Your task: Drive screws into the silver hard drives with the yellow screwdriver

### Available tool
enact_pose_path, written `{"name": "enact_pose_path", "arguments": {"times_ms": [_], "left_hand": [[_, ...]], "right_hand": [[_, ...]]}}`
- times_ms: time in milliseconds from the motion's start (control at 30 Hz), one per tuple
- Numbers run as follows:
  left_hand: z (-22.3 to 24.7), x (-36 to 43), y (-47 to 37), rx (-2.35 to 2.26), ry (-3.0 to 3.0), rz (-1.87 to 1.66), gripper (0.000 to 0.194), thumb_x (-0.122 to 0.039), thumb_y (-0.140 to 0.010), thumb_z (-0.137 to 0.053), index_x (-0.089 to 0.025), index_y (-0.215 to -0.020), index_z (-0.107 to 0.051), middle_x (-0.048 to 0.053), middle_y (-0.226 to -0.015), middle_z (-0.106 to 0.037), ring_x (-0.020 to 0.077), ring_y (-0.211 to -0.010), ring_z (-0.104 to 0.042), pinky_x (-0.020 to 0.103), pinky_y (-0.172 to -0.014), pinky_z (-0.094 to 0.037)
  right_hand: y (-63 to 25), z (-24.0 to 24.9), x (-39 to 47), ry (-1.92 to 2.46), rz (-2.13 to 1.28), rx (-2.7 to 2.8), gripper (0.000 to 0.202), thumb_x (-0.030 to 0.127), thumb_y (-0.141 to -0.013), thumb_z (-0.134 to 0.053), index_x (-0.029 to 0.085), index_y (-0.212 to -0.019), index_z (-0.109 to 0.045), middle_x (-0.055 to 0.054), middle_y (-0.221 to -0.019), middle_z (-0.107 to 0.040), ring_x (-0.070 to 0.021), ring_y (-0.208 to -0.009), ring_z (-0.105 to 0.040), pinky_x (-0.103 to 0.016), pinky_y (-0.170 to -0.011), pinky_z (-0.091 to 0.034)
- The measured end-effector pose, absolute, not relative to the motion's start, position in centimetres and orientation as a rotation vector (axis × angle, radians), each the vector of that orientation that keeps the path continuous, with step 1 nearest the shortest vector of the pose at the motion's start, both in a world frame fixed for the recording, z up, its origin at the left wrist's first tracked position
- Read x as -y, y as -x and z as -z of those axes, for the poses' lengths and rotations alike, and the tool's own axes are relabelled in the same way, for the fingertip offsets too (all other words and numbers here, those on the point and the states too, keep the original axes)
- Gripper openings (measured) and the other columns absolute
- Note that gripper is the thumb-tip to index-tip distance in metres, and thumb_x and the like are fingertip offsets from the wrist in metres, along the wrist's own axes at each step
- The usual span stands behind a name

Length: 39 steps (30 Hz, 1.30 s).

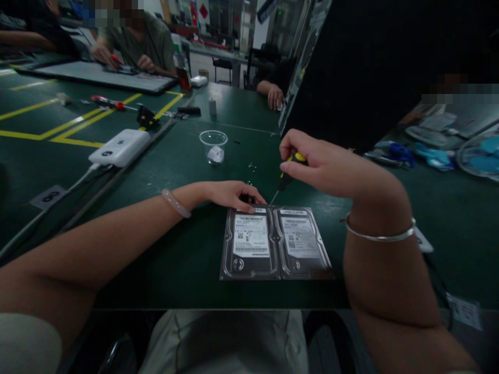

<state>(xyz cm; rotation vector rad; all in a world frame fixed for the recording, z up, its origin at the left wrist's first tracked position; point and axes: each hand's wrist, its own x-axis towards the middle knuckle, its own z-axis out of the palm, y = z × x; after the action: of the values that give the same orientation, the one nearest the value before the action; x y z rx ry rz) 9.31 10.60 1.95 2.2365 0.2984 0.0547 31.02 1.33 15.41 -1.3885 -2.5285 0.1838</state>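
On green counter [171,166], with two hard drives [300,239] side by side at 5 o'clock: pinches screwdriver [285,179] in right hand [307,161], pointing down between them at 12 o'clock; rests left hand [234,195], thumb spread, on left drive's [251,239] 12 o'clock edge.

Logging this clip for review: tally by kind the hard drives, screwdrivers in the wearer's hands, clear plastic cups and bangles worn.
Silver-grey rectangular metal hard drives: 2
Black-and-yellow screwdriver in the right hand: 1
Clear round plastic cup: 1
Round bangles, one pale, one silver: 2
Total: 6
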Motion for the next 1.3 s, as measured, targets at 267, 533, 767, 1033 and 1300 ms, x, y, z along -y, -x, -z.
{"name": "enact_pose_path", "arguments": {"times_ms": [267,533,767,1033,1300], "left_hand": [[-1.9,-10.6,-9.3,-0.314,-2.259,-0.051,0.048,-0.044,-0.089,-0.065,-0.023,-0.132,-0.063,0.007,-0.120,-0.066,0.0177,-0.098,-0.061,0.028,-0.087,-0.046],[-2.2,-10.4,-9.3,-0.334,-2.235,-0.039,0.050,-0.044,-0.089,-0.064,-0.019,-0.133,-0.062,0.007,-0.118,-0.066,0.0167,-0.095,-0.061,0.026,-0.084,-0.047],[-1.9,-10.6,-9.3,-0.299,-2.235,-0.051,0.047,-0.042,-0.090,-0.064,-0.021,-0.132,-0.062,0.005,-0.114,-0.067,0.0166,-0.097,-0.062,0.026,-0.086,-0.047],[-1.9,-10.7,-9.3,-0.318,-2.252,-0.052,0.049,-0.043,-0.090,-0.065,-0.020,-0.133,-0.062,0.007,-0.116,-0.067,0.0181,-0.099,-0.062,0.027,-0.087,-0.047],[-1.9,-10.6,-9.3,-0.321,-2.250,-0.033,0.049,-0.043,-0.090,-0.064,-0.020,-0.133,-0.061,0.006,-0.118,-0.066,0.0173,-0.099,-0.062,0.027,-0.088,-0.047]], "right_hand": [[-31.9,-14.9,-2.6,1.502,-0.032,2.435,0.018,0.035,-0.095,-0.048,0.022,-0.096,-0.060,-0.006,-0.091,-0.067,-0.0200,-0.080,-0.059,-0.036,-0.074,-0.041],[-30.7,-14.9,-2.3,1.433,-0.071,2.471,0.017,0.021,-0.089,-0.047,0.021,-0.095,-0.063,-0.006,-0.097,-0.069,-0.0199,-0.086,-0.061,-0.035,-0.079,-0.044],[-30.6,-15.6,-1.4,1.242,-0.433,2.543,0.031,0.014,-0.087,-0.046,0.019,-0.111,-0.065,-0.004,-0.107,-0.071,-0.0161,-0.095,-0.065,-0.030,-0.085,-0.048],[-30.1,-15.2,-1.7,1.267,-0.260,2.477,0.031,0.027,-0.092,-0.054,0.021,-0.117,-0.070,-0.003,-0.103,-0.074,-0.0176,-0.091,-0.065,-0.033,-0.085,-0.047],[-30.0,-15.1,-2.3,1.748,0.236,2.266,0.052,0.062,-0.088,-0.056,0.018,-0.060,-0.064,-0.006,-0.060,-0.056,-0.0206,-0.067,-0.057,-0.036,-0.066,-0.042]]}}
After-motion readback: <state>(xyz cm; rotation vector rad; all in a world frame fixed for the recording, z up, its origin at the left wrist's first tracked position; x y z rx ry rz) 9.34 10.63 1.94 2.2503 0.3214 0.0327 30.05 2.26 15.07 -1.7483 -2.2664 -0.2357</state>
